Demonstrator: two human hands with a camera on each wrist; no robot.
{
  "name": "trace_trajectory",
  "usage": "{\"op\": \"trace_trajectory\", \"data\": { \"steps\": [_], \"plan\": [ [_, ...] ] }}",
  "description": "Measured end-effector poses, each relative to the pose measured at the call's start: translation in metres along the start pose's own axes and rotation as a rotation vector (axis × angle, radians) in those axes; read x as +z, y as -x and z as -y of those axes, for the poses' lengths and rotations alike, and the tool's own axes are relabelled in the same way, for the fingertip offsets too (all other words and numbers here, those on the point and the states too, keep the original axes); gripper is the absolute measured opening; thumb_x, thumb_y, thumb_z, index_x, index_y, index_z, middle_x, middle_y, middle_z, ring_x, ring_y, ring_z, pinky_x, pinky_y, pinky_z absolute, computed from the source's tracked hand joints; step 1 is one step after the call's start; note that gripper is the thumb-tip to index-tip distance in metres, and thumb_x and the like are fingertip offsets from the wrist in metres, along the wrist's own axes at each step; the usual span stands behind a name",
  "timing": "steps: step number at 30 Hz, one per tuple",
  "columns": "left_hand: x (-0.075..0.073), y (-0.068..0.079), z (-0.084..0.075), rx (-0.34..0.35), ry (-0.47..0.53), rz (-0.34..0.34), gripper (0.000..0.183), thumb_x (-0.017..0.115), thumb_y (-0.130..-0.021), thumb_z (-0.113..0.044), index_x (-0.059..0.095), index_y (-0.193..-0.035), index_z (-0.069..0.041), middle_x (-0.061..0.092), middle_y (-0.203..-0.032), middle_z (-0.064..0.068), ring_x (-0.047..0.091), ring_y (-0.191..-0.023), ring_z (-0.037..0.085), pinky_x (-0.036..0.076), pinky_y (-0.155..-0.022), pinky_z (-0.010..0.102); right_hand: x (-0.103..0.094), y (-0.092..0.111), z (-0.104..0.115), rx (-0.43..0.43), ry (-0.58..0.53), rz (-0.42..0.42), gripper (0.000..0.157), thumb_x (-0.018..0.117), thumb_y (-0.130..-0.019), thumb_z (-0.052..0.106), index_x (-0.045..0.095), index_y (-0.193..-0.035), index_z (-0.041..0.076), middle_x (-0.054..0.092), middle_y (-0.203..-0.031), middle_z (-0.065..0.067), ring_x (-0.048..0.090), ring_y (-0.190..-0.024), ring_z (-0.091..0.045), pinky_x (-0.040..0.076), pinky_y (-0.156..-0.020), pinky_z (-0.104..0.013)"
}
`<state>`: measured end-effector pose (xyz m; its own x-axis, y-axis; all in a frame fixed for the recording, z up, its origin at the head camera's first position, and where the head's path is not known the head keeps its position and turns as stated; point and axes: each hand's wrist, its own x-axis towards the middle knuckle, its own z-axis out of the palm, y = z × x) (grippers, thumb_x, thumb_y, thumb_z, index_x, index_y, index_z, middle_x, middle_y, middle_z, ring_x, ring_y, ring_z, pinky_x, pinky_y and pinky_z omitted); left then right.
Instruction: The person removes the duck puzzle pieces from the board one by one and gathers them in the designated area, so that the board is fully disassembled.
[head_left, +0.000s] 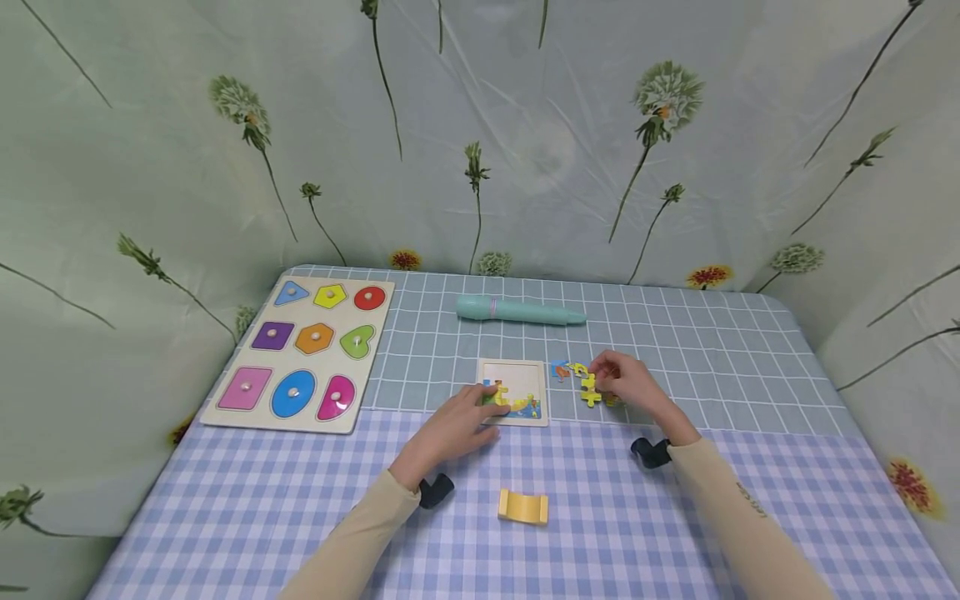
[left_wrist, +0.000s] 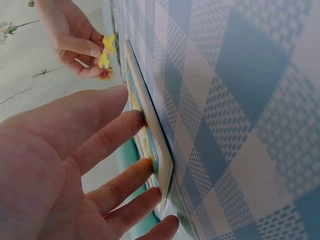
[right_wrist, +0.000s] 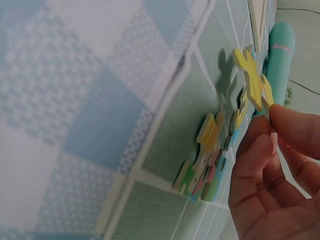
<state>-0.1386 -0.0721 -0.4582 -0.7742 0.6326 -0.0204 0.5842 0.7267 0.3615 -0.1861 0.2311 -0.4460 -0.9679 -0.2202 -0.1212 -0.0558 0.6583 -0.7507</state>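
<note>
My right hand (head_left: 626,383) pinches a yellow jigsaw piece (right_wrist: 250,82) between thumb and fingertips, held above the table. Under and beside that hand lie several loose jigsaw pieces (right_wrist: 192,180), some blue and orange, others with yellow, green and pink. With fingers spread and nearly straight, my left hand (head_left: 457,423) rests its fingertips on the near left part of a small wooden puzzle tray (head_left: 545,392). Inside the tray, fitted pieces (head_left: 528,407) in blue, yellow and green fill the near side and part of the left; the far part shows bare backing. Left fingers hide some of them.
A teal pen-shaped object (head_left: 525,312) lies behind the tray. At the left is a board of knobbed coloured shapes (head_left: 360,292). A curved yellow wooden block (head_left: 523,507) sits in front, on the checked cloth (head_left: 300,508). A flower-printed curtain (head_left: 540,167) closes off the back.
</note>
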Motion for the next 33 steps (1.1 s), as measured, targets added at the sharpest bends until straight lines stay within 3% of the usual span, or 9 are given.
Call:
{"op": "trace_trajectory", "data": {
  "steps": [19, 26, 33],
  "plan": [
    [-0.001, 0.001, 0.002, 0.02, -0.007, -0.015, 0.037, 0.061, -0.095, -0.025, 0.061, -0.131, -0.015, 0.044, -0.138, 0.013, 0.041, -0.128, 0.031, 0.036, -0.104, 0.046, 0.013, -0.004, 0.003, -0.138, 0.264, -0.021, 0.013, 0.057, -0.08, -0.011, 0.061, -0.085, 0.001, 0.051, -0.07, -0.003, 0.044, -0.064, -0.017, 0.038, -0.056, -0.03],
    [-0.003, 0.012, 0.009, 0.031, 0.043, -0.062, 0.039, 0.062, -0.095, -0.024, 0.059, -0.132, -0.014, 0.043, -0.138, 0.015, 0.038, -0.13, 0.031, 0.032, -0.105, 0.049, 0.021, -0.004, 0.018, -0.215, 0.149, -0.007, 0.012, 0.06, -0.081, -0.01, 0.063, -0.089, -0.001, 0.055, -0.074, -0.003, 0.048, -0.067, -0.016, 0.042, -0.06, -0.029],
    [-0.005, 0.015, 0.012, -0.018, 0.045, -0.027, 0.039, 0.062, -0.095, -0.025, 0.06, -0.132, -0.014, 0.04, -0.141, 0.018, 0.036, -0.131, 0.034, 0.031, -0.105, 0.052, 0.051, -0.014, 0.043, -0.257, 0.0, 0.121, 0.014, 0.062, -0.085, -0.005, 0.064, -0.098, -0.002, 0.06, -0.084, -0.005, 0.055, -0.076, -0.018, 0.047, -0.07, -0.031]
  ]
}}
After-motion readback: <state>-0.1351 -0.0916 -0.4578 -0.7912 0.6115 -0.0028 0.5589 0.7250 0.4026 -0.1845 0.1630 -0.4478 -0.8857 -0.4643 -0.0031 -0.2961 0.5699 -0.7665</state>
